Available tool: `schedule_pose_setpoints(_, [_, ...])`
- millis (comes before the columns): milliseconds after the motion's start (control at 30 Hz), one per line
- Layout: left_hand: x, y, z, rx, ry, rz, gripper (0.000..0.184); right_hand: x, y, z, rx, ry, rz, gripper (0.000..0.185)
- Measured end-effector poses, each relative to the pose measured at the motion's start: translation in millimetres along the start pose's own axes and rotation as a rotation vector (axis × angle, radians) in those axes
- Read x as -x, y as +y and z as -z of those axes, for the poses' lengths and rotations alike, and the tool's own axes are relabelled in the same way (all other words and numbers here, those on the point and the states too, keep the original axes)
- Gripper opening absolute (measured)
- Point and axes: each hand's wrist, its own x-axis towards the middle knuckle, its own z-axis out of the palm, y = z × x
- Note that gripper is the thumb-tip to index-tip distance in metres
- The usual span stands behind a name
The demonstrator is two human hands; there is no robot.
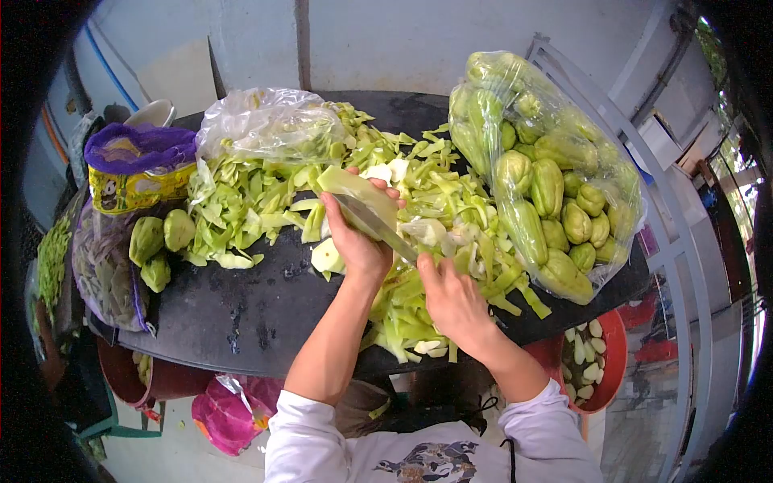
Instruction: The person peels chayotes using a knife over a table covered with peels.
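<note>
My left hand [358, 245] is wrapped round a pale green chayote [372, 197], part of its surface bare and whitish. In my right hand [455, 299] is a knife [378, 227], its blade slanting up and left across the chayote's near side. Whether the edge is cutting in cannot be made out. Beneath and around both hands lies a heap of green peel strips [439, 189]. A pale cut piece [327, 257] rests on the dark table [233, 302] beside my left wrist.
A clear bag of whole chayotes [555, 181] stands at the right. Three loose chayotes [147, 240] sit at the left by a purple mesh sack [113, 270]. A plastic bag [266, 125] lies behind the peels. Below the table's right edge, a red bucket [616, 362] holds pale pieces.
</note>
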Motion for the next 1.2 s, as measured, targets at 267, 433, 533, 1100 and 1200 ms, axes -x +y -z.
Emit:
schedule_pose_setpoints(267, [-3.7, 1.0, 3.6, -0.095, -0.012, -0.082, 0.062, -8.1, -8.8, -3.6, 0.005, -0.009, -0.014, 0.038])
schedule_pose_setpoints(433, [-4.6, 2.0, 3.5, -0.132, -0.028, -0.084, 0.063, -11.5, -13.7, -0.6, -0.053, 0.008, -0.053, 0.039])
schedule_pose_setpoints(533, [-5.2, 1.3, 2.9, -0.167, -0.007, -0.091, 0.064, -14.2, -12.1, -4.6, -0.073, 0.020, -0.058, 0.035])
schedule_pose_setpoints(1100, [2.3, 6.2, 0.1, -0.007, -0.117, 0.181, 0.061, -15.8, 28.3, 22.2, -1.044, -0.033, -0.253, 0.025])
schedule_pose_setpoints(1200, [5.6, 11.0, -5.6, 0.001, -0.073, 0.184, 0.062, -7.2, 33.9, 21.9, -0.922, -0.115, -0.245, 0.033])
